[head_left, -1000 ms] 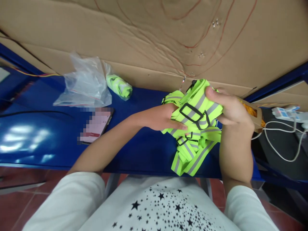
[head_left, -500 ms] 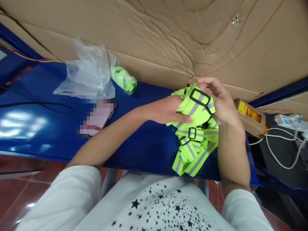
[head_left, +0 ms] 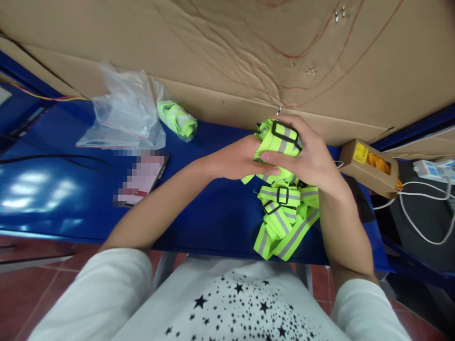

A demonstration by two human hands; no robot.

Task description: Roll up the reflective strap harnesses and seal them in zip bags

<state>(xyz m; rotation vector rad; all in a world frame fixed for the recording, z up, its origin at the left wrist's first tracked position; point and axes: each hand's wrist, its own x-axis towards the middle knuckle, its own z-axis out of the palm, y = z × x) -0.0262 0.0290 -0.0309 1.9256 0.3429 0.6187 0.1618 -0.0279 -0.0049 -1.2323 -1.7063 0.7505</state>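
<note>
A rolled bundle of neon yellow-green reflective strap [head_left: 280,144], with grey stripes and a black buckle on top, is held between both hands. My left hand [head_left: 245,158] grips it from the left, its thumb along the near side and its fingers hidden behind the strap. From the right, my right hand [head_left: 307,154] wraps round the same bundle, thumb across the front and fingers over the far side. Just below, more reflective straps [head_left: 284,222] with black buckles lie loosely heaped on the blue table [head_left: 213,218].
Clear plastic bags [head_left: 124,113] lie at the back left, beside a bagged roll of green strap [head_left: 177,118]. A flat, partly blurred phone-like object [head_left: 144,180] is nearer. Rightward are a cardboard box [head_left: 369,168] and white cables [head_left: 408,218]. A cardboard panel [head_left: 227,57] stands behind.
My right hand has closed round the bundle, its thumb now across the front. The bundle looks more compact and has shifted slightly left. The view has shifted a little.
</note>
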